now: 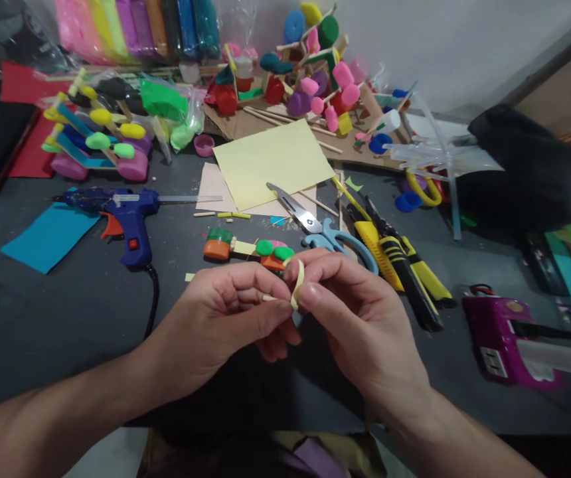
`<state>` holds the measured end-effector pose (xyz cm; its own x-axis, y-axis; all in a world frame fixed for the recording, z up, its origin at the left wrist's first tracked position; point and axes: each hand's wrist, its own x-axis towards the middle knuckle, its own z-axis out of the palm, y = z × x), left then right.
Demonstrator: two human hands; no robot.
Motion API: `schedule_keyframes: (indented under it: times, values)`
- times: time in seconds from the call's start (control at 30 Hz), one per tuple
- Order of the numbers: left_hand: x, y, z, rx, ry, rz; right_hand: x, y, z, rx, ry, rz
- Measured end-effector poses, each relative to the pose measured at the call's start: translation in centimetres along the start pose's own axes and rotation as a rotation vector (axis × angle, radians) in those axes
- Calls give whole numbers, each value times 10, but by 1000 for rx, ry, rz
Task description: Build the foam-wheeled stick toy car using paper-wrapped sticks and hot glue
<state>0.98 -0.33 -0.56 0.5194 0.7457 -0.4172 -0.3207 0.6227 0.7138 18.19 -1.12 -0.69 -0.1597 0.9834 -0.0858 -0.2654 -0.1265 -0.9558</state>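
Observation:
My left hand is closed in a pinch on a short pale wooden stick, most of it hidden by the fingers. A narrow pale yellow paper strip curves upright between both hands, at the end of the stick. Thumb and forefinger of my right hand are closed on that strip. Just beyond my fingers lies a small model with green and orange round parts. Scissors with blue handles rest behind my right hand, partly on a pale yellow paper sheet.
A blue glue gun lies left, its cable running toward me. Yellow-black cutters lie right, near a purple power strip. Several colourful stick models and bagged clay stand at the back. A black cloth sits far right.

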Motion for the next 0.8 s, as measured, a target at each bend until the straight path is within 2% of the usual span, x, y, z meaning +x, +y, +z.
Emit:
schedule_keyframes:
  times: [0.23,0.43,0.8]
  values:
    - [-1,1,-2,5,-2,25,-2,-9,-1,-109,16,19]
    - [-1,2,0,45,12,33,-4,-13,-2,-135,-23,160]
    - [-3,3,0,143,19,29,-1,-15,-1,-162,-8,152]
